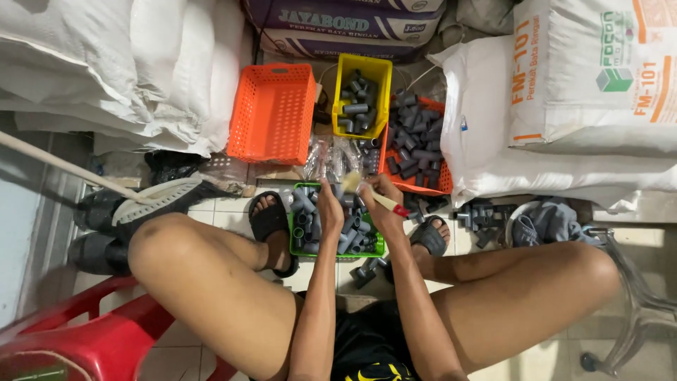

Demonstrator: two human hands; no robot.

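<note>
On the far left an empty orange basket (271,113) is sitting; the left hand (329,204) is dipping into the green basket (296,248) of grey pipe fittings (348,240), its grip hidden, while the right hand (379,196) is clutching a paintbrush (372,194) beside the red basket (423,185).
</note>
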